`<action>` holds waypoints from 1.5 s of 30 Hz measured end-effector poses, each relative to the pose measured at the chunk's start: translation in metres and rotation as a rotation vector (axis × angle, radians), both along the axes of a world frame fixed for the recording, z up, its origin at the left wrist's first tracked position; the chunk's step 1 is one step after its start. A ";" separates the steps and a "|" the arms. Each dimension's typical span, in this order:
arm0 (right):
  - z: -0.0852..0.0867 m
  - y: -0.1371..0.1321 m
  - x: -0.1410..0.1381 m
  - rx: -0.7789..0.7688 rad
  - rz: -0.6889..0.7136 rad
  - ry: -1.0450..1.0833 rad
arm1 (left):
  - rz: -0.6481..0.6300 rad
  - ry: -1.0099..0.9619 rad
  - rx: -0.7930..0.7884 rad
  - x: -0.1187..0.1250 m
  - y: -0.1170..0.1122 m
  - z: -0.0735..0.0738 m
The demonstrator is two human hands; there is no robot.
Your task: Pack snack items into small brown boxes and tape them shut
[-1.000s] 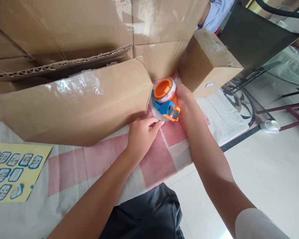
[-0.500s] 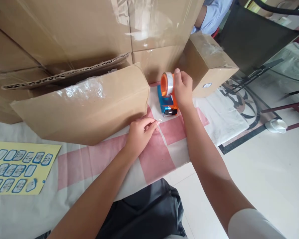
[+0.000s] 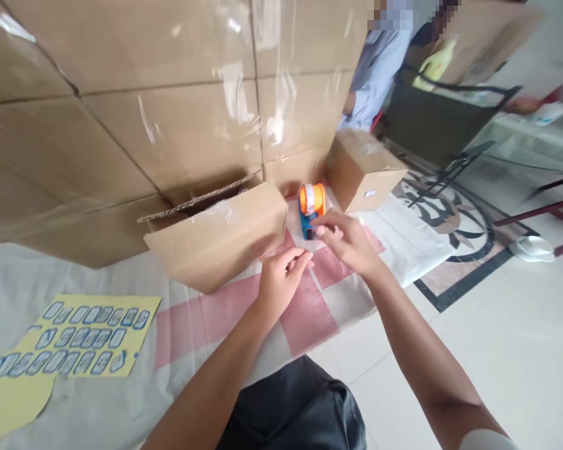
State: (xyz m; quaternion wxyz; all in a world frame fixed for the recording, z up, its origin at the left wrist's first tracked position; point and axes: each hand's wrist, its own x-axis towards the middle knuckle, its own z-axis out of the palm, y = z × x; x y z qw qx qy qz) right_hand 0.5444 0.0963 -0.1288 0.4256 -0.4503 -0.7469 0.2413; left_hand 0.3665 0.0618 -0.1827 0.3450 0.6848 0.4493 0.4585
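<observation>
My left hand hovers over the pink-and-white tablecloth, its thumb and forefinger pinched together. Whatever may be between those fingertips is too small to make out. An orange and blue tape dispenser with a roll of tape stands on the cloth just beyond my hands. My right hand is in front of it, fingers loosely curled and apart, partly hiding its lower end; I see nothing in it. Left of the dispenser lies a cardboard box with its flap side partly open and clear tape on it.
Stacked taped cartons wall off the back. A smaller closed box with a label is at the right. Yellow label sheets lie at left. Beyond are a person's blue sleeve and a dark chair.
My right hand has let go of the tape dispenser and come down towards my left hand. The dispenser now stands on the cloth. The view has shifted, and my left hand stays pinched.
</observation>
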 end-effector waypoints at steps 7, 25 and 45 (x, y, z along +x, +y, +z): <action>0.002 -0.034 0.003 -0.020 0.016 0.003 | -0.101 0.048 0.080 0.006 -0.008 0.004; 0.022 -0.052 -0.008 0.091 0.106 -0.207 | 0.057 -0.222 -0.072 -0.009 -0.050 0.007; 0.071 0.019 -0.087 0.158 0.328 -0.249 | 0.327 -0.678 -0.295 -0.037 -0.044 0.053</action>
